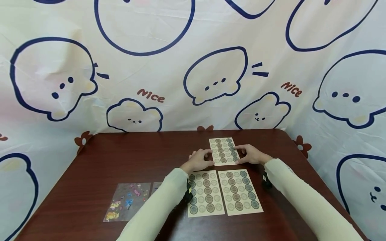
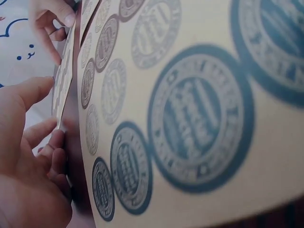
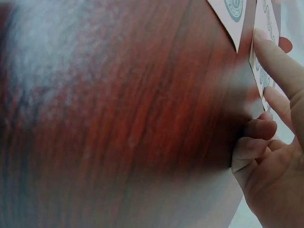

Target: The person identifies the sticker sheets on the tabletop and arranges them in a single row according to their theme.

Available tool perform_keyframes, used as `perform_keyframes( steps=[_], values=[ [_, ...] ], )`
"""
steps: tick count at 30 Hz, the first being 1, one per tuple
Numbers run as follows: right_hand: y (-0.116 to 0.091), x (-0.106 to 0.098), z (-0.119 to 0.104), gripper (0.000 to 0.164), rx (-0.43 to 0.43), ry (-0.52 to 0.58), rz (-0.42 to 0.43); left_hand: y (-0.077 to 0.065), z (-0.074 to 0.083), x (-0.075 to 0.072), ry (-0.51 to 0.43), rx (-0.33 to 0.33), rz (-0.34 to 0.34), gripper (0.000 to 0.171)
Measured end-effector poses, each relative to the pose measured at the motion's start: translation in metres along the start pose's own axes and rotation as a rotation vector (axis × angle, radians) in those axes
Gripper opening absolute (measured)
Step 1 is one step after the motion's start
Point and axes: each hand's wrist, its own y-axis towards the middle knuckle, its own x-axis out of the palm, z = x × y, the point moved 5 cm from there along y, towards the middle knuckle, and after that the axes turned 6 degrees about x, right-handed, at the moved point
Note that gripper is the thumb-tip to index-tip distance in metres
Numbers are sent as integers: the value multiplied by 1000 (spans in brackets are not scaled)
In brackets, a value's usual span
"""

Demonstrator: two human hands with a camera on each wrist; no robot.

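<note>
A cream sheet of round stickers [image 1: 223, 151] lies towards the back of the table between both hands. My left hand [image 1: 199, 160] touches its left edge, thumb and index finger spread apart along that side. At the opposite edge, my right hand [image 1: 251, 154] does likewise, thumb tip and index fingertip on the border. In the right wrist view, the other fingers [image 3: 251, 147] curl in beside the sheet. Two more sheets with the same round stickers, a left one [image 1: 206, 197] and a right one [image 1: 239, 192], lie side by side nearer me.
A clear sheet of small colourful stickers [image 1: 125, 204] lies at the left, and part of another clear sheet [image 1: 155, 186] shows beside it, partly hidden by the left sleeve [image 1: 159, 207]. Brown wood-grain table [image 1: 75, 187]. A cartoon-printed cloth [image 1: 169, 77] hangs behind it.
</note>
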Motion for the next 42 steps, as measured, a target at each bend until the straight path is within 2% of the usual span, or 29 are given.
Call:
perform_keyframes(
  steps=[5,18,24,28,42],
  values=[
    [-1,0,0,71,3,21,8,0,4,4,88,-5,-3,67],
    [0,3,-2,70,-1,32,7,1,6,4,161,-28,18,65],
    [4,-2,-3,70,-4,35,20,8,8,1,252,-15,50,66],
    [4,-1,-3,71,-4,31,15,9,8,2,293,-23,45,65],
    [-2,3,3,74,-11,43,13,8,8,8,258,-15,46,63]
  ],
)
